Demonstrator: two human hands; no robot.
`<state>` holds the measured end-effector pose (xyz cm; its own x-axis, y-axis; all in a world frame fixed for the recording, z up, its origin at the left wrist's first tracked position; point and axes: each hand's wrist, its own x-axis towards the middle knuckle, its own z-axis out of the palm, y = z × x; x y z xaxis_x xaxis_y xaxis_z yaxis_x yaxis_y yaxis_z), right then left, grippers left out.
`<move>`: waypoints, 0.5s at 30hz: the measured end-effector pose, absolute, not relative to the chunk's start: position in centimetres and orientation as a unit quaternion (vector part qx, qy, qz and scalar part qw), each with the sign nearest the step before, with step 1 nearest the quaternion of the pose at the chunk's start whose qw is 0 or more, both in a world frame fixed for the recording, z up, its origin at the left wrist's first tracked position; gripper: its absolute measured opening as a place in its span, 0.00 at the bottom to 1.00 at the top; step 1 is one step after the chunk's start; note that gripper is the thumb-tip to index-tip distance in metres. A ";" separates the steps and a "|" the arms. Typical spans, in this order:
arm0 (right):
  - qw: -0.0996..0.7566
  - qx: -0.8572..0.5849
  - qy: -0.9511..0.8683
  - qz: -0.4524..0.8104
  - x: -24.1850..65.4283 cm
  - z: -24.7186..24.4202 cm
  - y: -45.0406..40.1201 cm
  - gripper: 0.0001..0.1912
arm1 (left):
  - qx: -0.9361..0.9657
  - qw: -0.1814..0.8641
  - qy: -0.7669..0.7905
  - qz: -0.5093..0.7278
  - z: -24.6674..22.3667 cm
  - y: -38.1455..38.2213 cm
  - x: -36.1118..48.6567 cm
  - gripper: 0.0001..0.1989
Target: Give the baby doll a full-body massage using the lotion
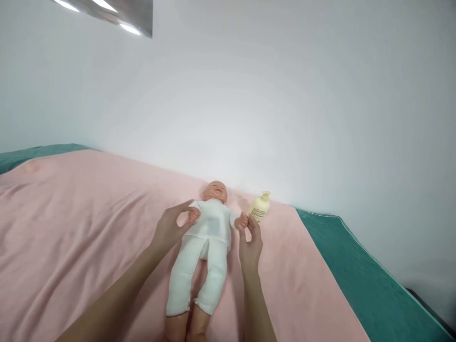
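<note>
A baby doll (214, 221) in a white top and white trousers lies face up, its head toward the wall and its lower legs bare. My left hand (170, 229) is curved round the doll's arm on the left, index fingertip at the sleeve and thumb below the doll's small hand. On the other side, my right hand (251, 244) has thumb and forefinger closed at the doll's other hand. Just beyond my right fingers is a pale yellow pump bottle (261, 207) with dark print, partly covered by them.
A wrinkled pink blanket (78, 228) lies under the doll. Green cloth (359, 266) shows along its right side and at the far left. A pale wall (270, 95) rises behind, with a shiny panel (131, 14) at upper left.
</note>
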<state>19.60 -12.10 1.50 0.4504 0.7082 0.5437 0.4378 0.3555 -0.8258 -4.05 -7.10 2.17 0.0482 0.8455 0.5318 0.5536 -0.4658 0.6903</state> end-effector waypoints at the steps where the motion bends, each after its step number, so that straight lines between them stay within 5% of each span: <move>1: 0.628 -0.543 -0.550 0.092 18.9 1.2 -11.8 0.23 | 0.743 0.141 0.462 0.464 2.2 -6.9 -3.2 0.23; 6: 0.517 -0.484 -0.706 0.000 17.4 -0.3 -11.3 0.20 | 0.860 0.092 0.339 0.370 1.4 -6.1 -0.4 0.23; 15: 0.465 -0.441 -0.766 -0.041 17.7 -1.0 -11.3 0.20 | 0.864 0.110 0.313 0.379 -0.1 -5.7 -0.3 0.22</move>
<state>17.71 -11.32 -1.02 -0.1779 0.6377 0.7495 0.7146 0.6073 -0.3472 -0.27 -5.65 -0.10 0.5171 0.6246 0.5852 0.4574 -0.7796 0.4279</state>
